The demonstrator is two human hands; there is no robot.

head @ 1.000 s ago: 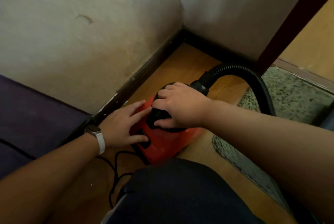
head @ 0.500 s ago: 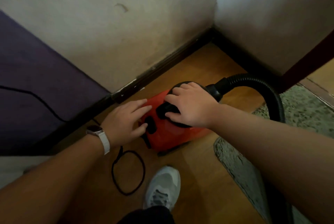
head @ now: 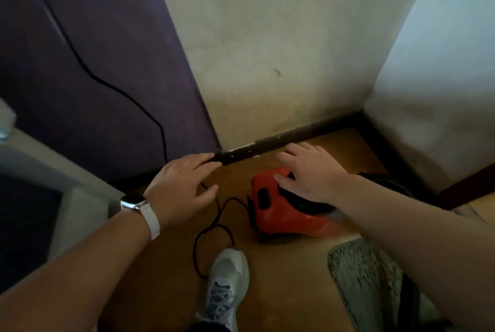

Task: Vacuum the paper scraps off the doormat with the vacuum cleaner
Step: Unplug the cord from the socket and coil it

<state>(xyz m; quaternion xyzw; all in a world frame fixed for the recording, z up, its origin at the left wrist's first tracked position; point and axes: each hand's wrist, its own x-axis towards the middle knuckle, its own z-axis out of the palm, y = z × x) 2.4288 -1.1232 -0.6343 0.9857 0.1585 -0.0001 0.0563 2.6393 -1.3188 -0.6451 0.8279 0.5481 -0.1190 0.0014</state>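
A small red vacuum cleaner stands on the wooden floor near the room's corner. My right hand hovers just above its black top handle with the fingers spread, holding nothing. My left hand is open in the air to the left of the vacuum, apart from it. The black hose leaves the vacuum to the right, mostly hidden behind my right forearm. A corner of the grey-green doormat lies at the lower right. No paper scraps show on the visible part.
The black power cord loops on the floor by my white shoe and runs up a purple panel. White walls with a dark skirting board close the corner. A dark door frame stands at the right.
Both hands have come off the vacuum: the right let go of the handle and opened, the left drew away to the left. The view rose and turned left.
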